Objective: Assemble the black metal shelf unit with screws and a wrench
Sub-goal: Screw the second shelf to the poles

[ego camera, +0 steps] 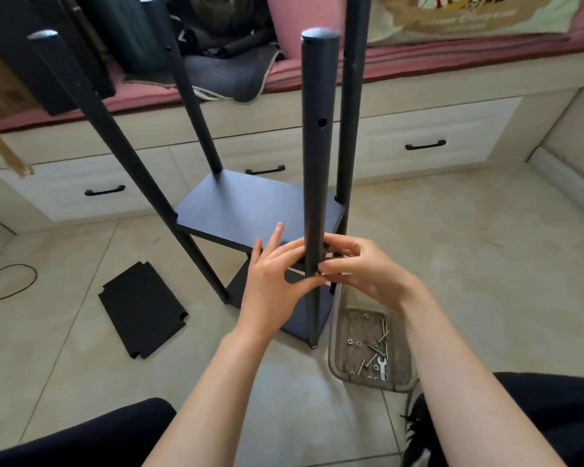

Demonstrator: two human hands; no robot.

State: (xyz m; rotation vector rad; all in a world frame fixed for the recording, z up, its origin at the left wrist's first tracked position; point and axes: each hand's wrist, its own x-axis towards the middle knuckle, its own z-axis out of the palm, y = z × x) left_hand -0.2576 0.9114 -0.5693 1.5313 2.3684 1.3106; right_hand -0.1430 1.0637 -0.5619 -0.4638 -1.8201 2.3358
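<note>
- The tiled floor (469,264) is filling the lower view, and a long bench of drawers (418,143) with black handles is running along the back, pink cushion on top.
- Up on that bench a printed fabric (469,15) is lying with script lettering — "Disney" is reading clearly, the words around it too blurred to make out.
- The black metal shelf unit (250,210) is standing mid-floor, four round posts rising around one fitted shelf board, a lower board showing beneath it.
- A spare black shelf panel (142,310) is lying flat on the tiles to the left, well apart from the frame.
- A clear plastic tray (338,332) is sitting just right of the unit's foot, holding loose screws (381,335), nuts and a small silver wrench (382,367).
- The nearest post (317,163) is right in front — both hands are working at it, below the shelf's front edge.
- The left hand (273,281) is pressing against the post, thumb and forefinger pinching at its side, the other fingers straight.
- The right hand (361,264) is curling round the post from the other side, fingertips pinching something too small to identify.
</note>
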